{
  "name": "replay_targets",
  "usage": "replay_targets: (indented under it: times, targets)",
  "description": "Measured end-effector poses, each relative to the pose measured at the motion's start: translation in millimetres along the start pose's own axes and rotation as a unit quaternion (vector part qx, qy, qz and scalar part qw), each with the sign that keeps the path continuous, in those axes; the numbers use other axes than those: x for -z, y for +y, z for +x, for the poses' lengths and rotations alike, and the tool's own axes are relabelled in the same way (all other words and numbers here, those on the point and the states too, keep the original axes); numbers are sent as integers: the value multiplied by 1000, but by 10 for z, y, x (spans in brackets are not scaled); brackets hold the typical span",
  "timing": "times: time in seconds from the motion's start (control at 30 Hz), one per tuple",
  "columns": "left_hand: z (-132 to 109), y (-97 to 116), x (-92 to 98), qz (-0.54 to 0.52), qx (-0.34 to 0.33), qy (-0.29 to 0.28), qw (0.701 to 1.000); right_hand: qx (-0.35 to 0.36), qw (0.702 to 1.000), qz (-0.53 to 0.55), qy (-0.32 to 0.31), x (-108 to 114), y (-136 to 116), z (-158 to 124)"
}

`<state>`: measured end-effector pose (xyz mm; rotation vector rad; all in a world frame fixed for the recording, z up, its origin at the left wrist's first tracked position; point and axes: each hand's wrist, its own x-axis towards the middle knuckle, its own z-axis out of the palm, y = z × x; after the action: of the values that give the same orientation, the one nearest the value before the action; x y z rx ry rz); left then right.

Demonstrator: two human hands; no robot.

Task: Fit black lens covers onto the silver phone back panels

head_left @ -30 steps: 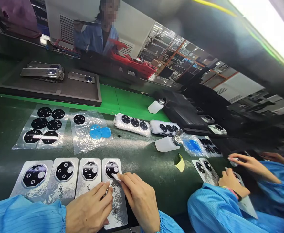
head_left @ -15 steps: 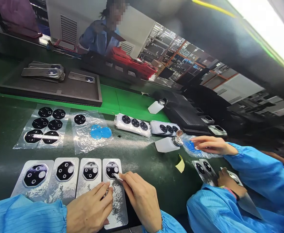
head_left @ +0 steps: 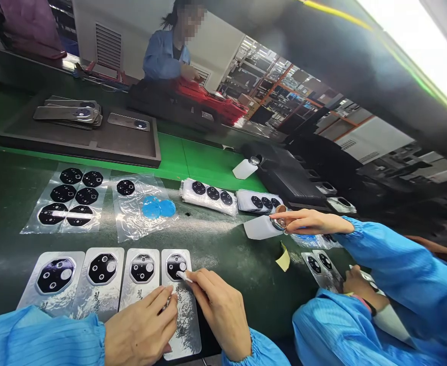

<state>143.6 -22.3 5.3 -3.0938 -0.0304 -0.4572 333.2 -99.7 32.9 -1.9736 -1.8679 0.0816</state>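
Observation:
Several silvery phone back covers lie in a row at the front, each with a black octagonal camera plate. My right hand [head_left: 219, 310] is closed in a pinch on a small white wipe [head_left: 184, 276], whose tip touches the camera plate [head_left: 176, 265] of the rightmost back cover [head_left: 185, 325]. My left hand [head_left: 143, 325] rests with bent, slightly parted fingers on that cover's left side and over the neighbouring back cover [head_left: 131, 292]. It hides the lower part of both. Farther left lie two more back covers, [head_left: 105, 297] partly behind my blue sleeve.
Plastic sheets of black octagonal stickers [head_left: 63, 193], a bag with blue discs [head_left: 158, 207] and sticker stacks [head_left: 210, 195] lie beyond. A co-worker's hand [head_left: 315, 222] touches a white pump bottle [head_left: 263, 227] at right. A dark tray [head_left: 124, 147] holds more covers. Another person stands behind.
The co-worker's hand at right has moved left from the blue bag to the pump bottle's top. The person at the back has leaned and lowered an arm. My hands stay nearly still.

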Motion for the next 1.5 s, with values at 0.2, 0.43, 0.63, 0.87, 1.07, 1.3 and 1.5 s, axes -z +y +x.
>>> replay_targets:
  times: [0.2, 0.43, 0.63, 0.87, 1.07, 1.3, 1.5]
  targets:
    - [-6, -6, 2, -2, -6, -5, 1000, -39, 996, 76, 20, 128, 26, 12]
    - [-6, -4, 4, -1, -3, 3, 1000, -13, 998, 59, 15, 128, -14, 75]
    - [5, -5, 30, 2, -4, 4, 1000, 10, 1000, 17, 21, 7, -27, 162]
    - [13, 1, -6, -5, -6, 7, 1000, 50, 998, -39, 1, -2, -8, 205]
    - [-4, -1, -6, -3, -6, 4, 1000, 67, 993, -94, 12, 9, -40, 184]
    - [0, -15, 5, 3, -14, -1, 1000, 89, 990, -102, 27, 32, -63, 232]
    - [2, -9, 20, 3, -15, 0, 1000, 92, 991, -90, 20, 27, -66, 214]
